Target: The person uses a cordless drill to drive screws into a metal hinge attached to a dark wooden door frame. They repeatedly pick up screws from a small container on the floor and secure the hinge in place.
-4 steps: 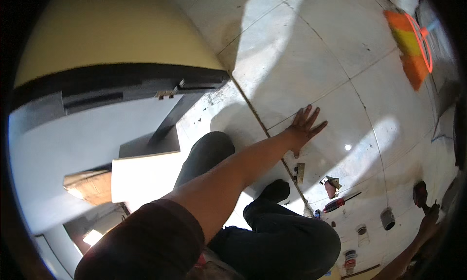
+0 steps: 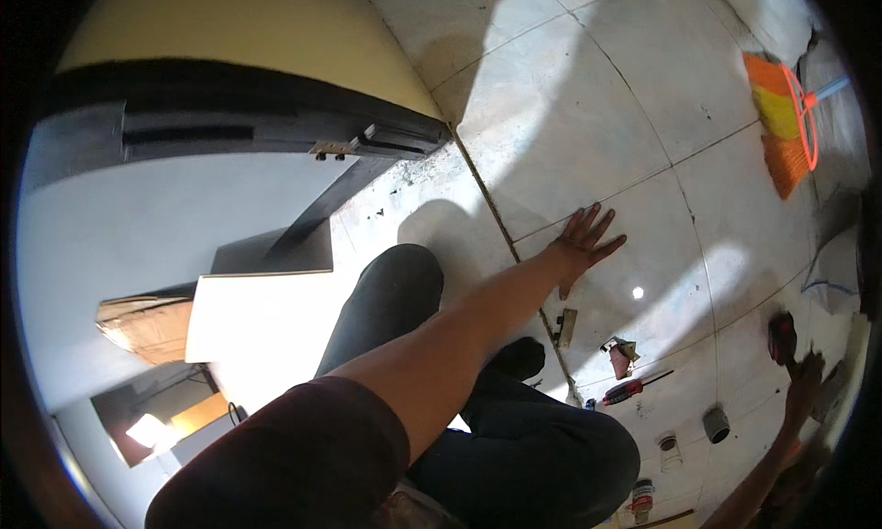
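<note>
My left hand rests flat on the pale tiled floor, fingers spread, holding nothing. Close below its wrist lies a small metal bracket-like piece. Further down are a metal piece with a reddish-brown part and a red-and-black screwdriver. At the right edge, my right hand is closed on a dark red-and-black tool, whose exact kind I cannot make out. Shadow and blur hide part of that grip.
A dark frame edge with a metal plate runs at the left, near a cardboard box. Lower right stand a grey cup-like cylinder, a small clear jar and a red-banded container. An orange-yellow broom lies upper right.
The view has shifted slightly. My right hand and the red-and-black tool have moved a little farther away over the floor. My left hand stays planted on the tiles.
</note>
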Action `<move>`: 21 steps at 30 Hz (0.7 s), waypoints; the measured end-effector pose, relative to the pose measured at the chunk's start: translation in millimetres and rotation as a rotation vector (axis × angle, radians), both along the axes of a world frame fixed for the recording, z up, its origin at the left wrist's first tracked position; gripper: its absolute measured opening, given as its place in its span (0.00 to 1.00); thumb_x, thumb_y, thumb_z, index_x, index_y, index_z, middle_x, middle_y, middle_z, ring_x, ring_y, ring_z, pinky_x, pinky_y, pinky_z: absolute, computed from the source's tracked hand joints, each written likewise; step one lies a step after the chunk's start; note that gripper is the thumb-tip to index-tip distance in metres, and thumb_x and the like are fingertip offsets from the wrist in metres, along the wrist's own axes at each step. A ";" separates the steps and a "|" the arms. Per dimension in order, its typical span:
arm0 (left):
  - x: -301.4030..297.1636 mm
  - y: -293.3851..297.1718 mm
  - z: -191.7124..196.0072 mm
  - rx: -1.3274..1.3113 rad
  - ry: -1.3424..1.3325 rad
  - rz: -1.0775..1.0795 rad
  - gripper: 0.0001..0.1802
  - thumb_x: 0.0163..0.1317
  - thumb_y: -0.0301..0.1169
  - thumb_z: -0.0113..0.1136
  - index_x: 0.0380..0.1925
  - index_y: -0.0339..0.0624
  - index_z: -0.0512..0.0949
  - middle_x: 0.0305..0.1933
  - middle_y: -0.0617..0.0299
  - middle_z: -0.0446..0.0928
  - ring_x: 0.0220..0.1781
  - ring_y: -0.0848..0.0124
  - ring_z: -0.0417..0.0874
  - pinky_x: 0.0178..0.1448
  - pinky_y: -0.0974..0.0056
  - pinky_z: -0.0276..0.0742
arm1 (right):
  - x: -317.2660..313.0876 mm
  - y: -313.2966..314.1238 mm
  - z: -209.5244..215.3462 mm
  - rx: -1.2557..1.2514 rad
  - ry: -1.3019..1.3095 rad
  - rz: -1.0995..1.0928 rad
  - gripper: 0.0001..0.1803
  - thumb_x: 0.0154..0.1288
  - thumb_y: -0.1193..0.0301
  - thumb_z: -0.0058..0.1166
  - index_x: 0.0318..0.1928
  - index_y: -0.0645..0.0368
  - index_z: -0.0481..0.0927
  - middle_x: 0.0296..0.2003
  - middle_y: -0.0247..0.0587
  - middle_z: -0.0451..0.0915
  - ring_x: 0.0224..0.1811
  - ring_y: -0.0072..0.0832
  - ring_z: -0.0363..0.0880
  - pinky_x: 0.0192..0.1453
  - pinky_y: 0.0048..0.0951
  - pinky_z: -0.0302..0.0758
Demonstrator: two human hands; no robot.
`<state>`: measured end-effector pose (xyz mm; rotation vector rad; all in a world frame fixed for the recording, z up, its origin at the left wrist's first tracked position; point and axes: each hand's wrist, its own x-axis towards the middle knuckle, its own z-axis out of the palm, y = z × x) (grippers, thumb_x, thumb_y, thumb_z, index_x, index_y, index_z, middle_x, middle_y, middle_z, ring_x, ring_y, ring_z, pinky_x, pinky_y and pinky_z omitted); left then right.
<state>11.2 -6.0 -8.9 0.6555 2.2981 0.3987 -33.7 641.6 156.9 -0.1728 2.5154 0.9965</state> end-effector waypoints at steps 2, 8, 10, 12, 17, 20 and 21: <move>-0.3 -4.0 -2.3 -0.002 0.037 -0.006 0.88 0.21 0.46 0.88 0.80 0.59 0.33 0.82 0.39 0.22 0.82 0.38 0.23 0.81 0.34 0.29 | -31.4 -70.1 -5.5 -0.269 0.063 0.022 0.23 0.79 0.59 0.41 0.64 0.61 0.68 0.58 0.58 0.72 0.61 0.54 0.72 0.62 0.50 0.70; 9.6 -26.2 -1.7 0.244 0.169 0.109 0.83 0.28 0.52 0.85 0.80 0.50 0.37 0.82 0.38 0.31 0.83 0.41 0.32 0.82 0.37 0.37 | -71.1 -293.2 -11.1 -0.549 0.299 0.205 0.27 0.65 0.64 0.54 0.61 0.64 0.68 0.45 0.55 0.80 0.42 0.53 0.83 0.45 0.51 0.80; 19.3 -30.0 15.4 0.470 0.148 0.333 0.80 0.30 0.52 0.85 0.79 0.48 0.39 0.82 0.37 0.32 0.83 0.43 0.36 0.82 0.38 0.38 | -70.1 -349.6 4.8 -0.560 0.219 0.255 0.34 0.59 0.66 0.60 0.64 0.68 0.66 0.46 0.54 0.80 0.40 0.51 0.83 0.44 0.49 0.81; 33.5 -39.5 46.0 0.604 0.178 0.475 0.78 0.32 0.51 0.84 0.79 0.47 0.41 0.82 0.38 0.35 0.83 0.45 0.40 0.82 0.39 0.39 | -47.5 -404.4 25.0 -0.710 0.186 0.294 0.37 0.57 0.67 0.63 0.64 0.70 0.65 0.43 0.54 0.81 0.39 0.52 0.83 0.43 0.48 0.80; 59.4 -77.7 129.7 0.622 0.584 0.552 0.76 0.33 0.51 0.83 0.79 0.47 0.43 0.82 0.44 0.40 0.83 0.48 0.45 0.81 0.39 0.42 | 31.5 -543.5 101.8 -0.802 0.125 0.412 0.24 0.59 0.65 0.64 0.49 0.64 0.69 0.35 0.53 0.81 0.36 0.49 0.85 0.39 0.48 0.81; 95.0 -110.5 165.0 0.671 0.586 0.557 0.61 0.36 0.49 0.81 0.72 0.45 0.60 0.69 0.46 0.67 0.74 0.51 0.64 0.78 0.43 0.54 | 75.4 -616.5 156.9 -0.983 0.003 0.358 0.26 0.55 0.63 0.66 0.45 0.68 0.70 0.37 0.59 0.81 0.37 0.54 0.85 0.42 0.48 0.82; 109.9 -125.0 176.0 0.722 0.567 0.560 0.56 0.36 0.48 0.80 0.69 0.44 0.67 0.65 0.46 0.73 0.71 0.51 0.69 0.77 0.44 0.57 | 87.9 -639.4 172.0 -1.030 0.012 0.336 0.27 0.53 0.61 0.67 0.44 0.69 0.70 0.36 0.59 0.81 0.37 0.55 0.84 0.42 0.49 0.81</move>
